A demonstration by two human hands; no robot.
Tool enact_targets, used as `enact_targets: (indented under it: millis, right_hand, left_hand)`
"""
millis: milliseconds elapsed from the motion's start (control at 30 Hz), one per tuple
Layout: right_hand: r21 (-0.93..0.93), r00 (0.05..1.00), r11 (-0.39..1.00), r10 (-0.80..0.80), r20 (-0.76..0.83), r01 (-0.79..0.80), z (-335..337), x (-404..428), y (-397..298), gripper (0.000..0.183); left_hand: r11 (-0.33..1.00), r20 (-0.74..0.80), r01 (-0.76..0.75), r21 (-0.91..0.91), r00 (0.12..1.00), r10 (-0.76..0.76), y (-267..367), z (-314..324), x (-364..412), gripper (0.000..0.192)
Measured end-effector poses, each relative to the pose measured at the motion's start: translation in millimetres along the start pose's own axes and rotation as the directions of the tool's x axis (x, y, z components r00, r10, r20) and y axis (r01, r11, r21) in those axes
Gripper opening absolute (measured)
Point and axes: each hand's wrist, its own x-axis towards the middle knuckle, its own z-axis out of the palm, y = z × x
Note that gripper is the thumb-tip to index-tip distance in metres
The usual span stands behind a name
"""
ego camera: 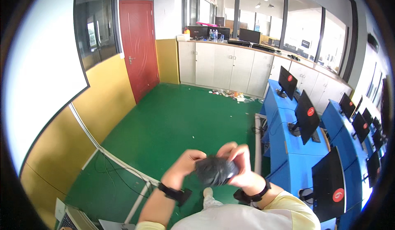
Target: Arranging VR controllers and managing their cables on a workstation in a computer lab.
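Between my two hands, in front of my body, is a crumpled bundle of thin black plastic (214, 171), which looks like a bag or a roll of bags. My left hand (187, 162) pinches its left side between thumb and fingers. On the opposite side my right hand (242, 162) wraps round the bundle, its fingers bent over the upper edge. Both hands are slightly blurred. A black strap with a small dark device sits on each wrist. One light shoe (208, 193) shows on the green floor (163, 119) below.
To my right stand blue desks (304, 162) with black monitors (307, 116). Litter (237, 96) lies before the white cabinets (223, 65). A red door (140, 48) is ahead on the left. Loose cables (118, 171) and a white floor conduit (132, 170) run to my left.
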Motion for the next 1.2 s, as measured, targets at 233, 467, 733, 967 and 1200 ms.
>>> enact_targets:
  millis: [233,467,733,967,1200]
  right_hand:
    - [-0.663,0.902,0.735,-0.179,-0.393,-0.142,-161.2,141.4,42.1,0.048]
    - [-0.936,0.995,0.352,0.095,0.002,-0.032,-258.5,116.0,125.8,0.047]
    - [-0.636,0.995,0.768,0.021,-0.094,-0.076,-232.3,28.9,121.2,0.046]
    - [-0.633,0.721,0.372,0.174,-0.671,-0.679,-283.5,-62.9,101.6,0.043]
    - [-0.404,0.417,0.112,0.351,-0.838,-0.908,-248.9,-168.2,41.9,0.042]
  left_hand:
    - [0.811,0.047,0.017,0.585,0.997,-0.055,-118.8,11.7,18.0,0.027]
    - [0.275,0.176,-0.236,0.932,0.958,0.225,-9.9,-8.6,152.8,0.013]
    - [0.686,0.479,-0.140,0.714,0.812,-0.333,-53.5,-20.2,397.3,0.012]
    - [0.798,0.467,0.512,0.318,0.648,-0.602,-364.2,-8.4,380.0,0.005]
    - [0.676,0.671,0.317,0.666,0.141,-0.728,-468.6,92.0,235.2,0.033]
